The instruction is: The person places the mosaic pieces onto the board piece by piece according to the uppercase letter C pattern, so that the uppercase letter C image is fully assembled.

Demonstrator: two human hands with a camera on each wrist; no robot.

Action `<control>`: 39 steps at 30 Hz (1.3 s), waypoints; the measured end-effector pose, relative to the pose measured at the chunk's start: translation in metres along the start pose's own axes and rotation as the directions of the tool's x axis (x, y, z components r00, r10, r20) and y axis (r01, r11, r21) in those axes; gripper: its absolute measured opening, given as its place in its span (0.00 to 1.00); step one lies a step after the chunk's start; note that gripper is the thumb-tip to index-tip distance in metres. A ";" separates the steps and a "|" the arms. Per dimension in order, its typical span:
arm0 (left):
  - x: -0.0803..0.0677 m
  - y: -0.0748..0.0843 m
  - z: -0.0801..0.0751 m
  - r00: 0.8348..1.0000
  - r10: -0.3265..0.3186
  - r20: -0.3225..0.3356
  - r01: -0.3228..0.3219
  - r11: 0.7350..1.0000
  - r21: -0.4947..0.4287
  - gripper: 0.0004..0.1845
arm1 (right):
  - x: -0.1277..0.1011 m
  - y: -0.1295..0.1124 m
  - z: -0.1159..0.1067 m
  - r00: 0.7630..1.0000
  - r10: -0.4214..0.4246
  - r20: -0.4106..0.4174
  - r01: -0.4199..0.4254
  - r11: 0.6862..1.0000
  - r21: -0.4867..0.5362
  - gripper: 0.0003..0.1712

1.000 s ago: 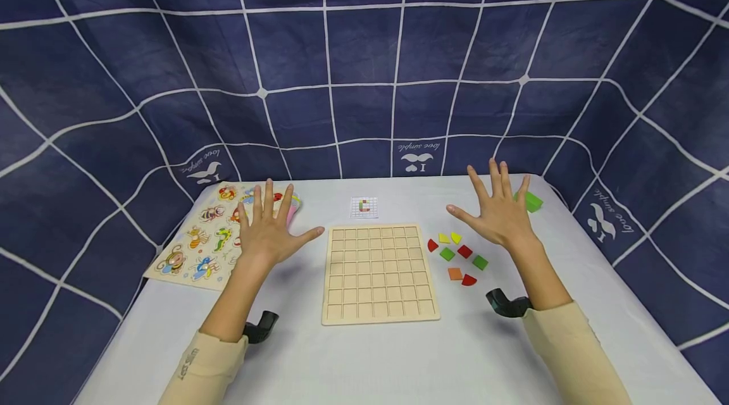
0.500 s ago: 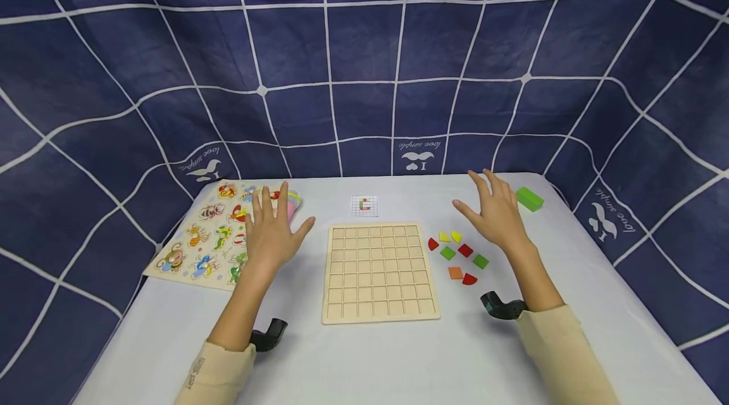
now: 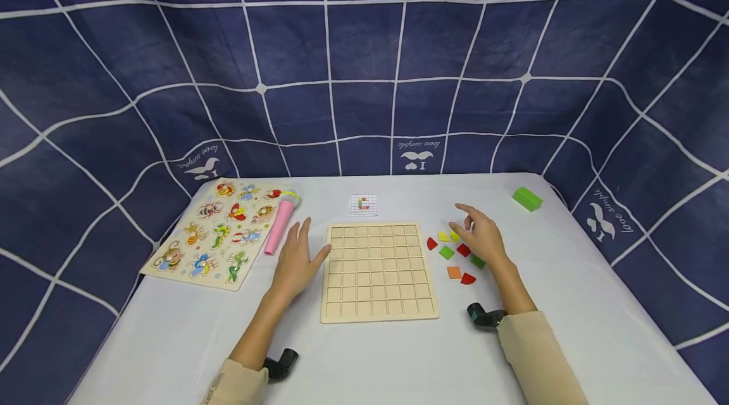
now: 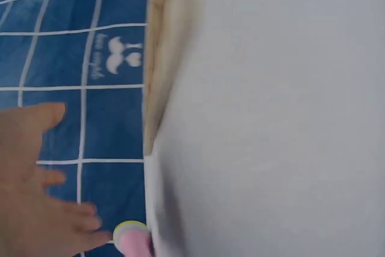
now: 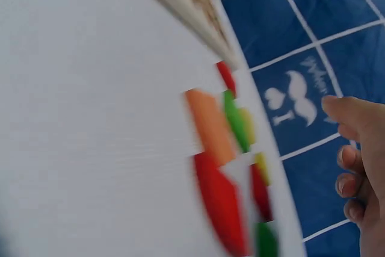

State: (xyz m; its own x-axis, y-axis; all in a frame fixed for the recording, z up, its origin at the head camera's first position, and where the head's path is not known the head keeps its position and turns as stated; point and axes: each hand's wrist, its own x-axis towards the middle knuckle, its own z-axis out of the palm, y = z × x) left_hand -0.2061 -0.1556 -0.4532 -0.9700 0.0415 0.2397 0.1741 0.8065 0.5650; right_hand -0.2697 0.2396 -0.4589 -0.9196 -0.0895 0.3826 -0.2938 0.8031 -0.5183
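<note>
My left hand (image 3: 295, 269) hovers beside the left edge of a wooden grid board (image 3: 378, 272), fingers extended, thumb tip overlapping the board's edge in the head view. Nothing is in it. Over the small coloured pieces to the right of the board is my right hand (image 3: 483, 237), its fingers loosely bent and holding nothing. Those pieces include an orange square (image 3: 454, 272), red quarter-rounds such as the red piece (image 3: 468, 278), a green square (image 3: 447, 253) and a yellow piece (image 3: 443, 236). In the right wrist view the hand (image 5: 367, 161) is raised above the tabletop.
A picture puzzle board (image 3: 196, 237) with insect figures lies at the left, a pink toy microphone (image 3: 279, 224) along its right side. Behind the grid board is a small printed pattern card (image 3: 363, 205). A green block (image 3: 527, 199) sits back right. Blue curtain (image 3: 364, 107) surrounds the table.
Both hands have come lower and nearer the board; the left moved right and toward the body, the right moved left toward the pieces. The right fingers went from spread to bent.
</note>
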 end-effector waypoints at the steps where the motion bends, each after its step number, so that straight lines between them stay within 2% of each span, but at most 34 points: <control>1: 0.000 -0.003 0.004 0.999 0.005 0.033 -0.005 1.000 -0.017 0.42 | -0.001 0.002 0.003 1.000 0.011 0.017 -0.011 1.000 0.013 0.29; 6: -0.004 -0.017 0.018 0.982 0.016 0.187 0.013 0.988 -0.156 0.43 | -0.007 0.012 0.017 0.995 0.060 0.082 -0.062 0.998 0.024 0.28; 8: -0.006 -0.021 0.021 0.976 0.026 0.218 0.015 0.983 -0.184 0.43 | -0.009 0.015 0.020 0.991 0.077 0.106 -0.080 0.997 0.023 0.27; 10: -0.009 -0.025 0.024 0.971 0.043 0.234 -0.003 0.986 -0.168 0.43 | -0.010 0.017 0.023 0.988 0.082 0.131 -0.087 0.996 0.027 0.27; 15: -0.015 -0.031 0.030 0.965 0.107 0.238 -0.089 0.993 -0.082 0.42 | -0.011 0.019 0.029 0.984 0.078 0.162 -0.086 0.996 0.037 0.24; 23: -0.016 -0.033 0.034 0.963 0.158 0.217 -0.155 0.987 -0.032 0.39 | -0.011 0.019 0.033 0.985 0.087 0.152 -0.092 0.995 0.026 0.21; 33: -0.016 -0.036 0.034 0.960 0.183 0.211 -0.180 0.983 -0.030 0.38 | -0.011 0.017 0.036 0.985 0.103 0.136 -0.107 0.994 0.023 0.20; 39: -0.016 -0.037 0.034 0.956 0.197 0.219 -0.193 0.980 -0.039 0.37 | -0.013 0.012 0.030 0.984 0.136 0.114 -0.144 0.987 0.065 0.20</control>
State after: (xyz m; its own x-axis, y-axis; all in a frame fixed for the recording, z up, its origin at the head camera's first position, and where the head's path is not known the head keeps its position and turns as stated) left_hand -0.2027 -0.1661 -0.5052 -0.9298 0.3276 0.1677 0.3647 0.7594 0.5388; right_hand -0.2691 0.2327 -0.4935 -0.9747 -0.0457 0.2190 -0.1745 0.7678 -0.6165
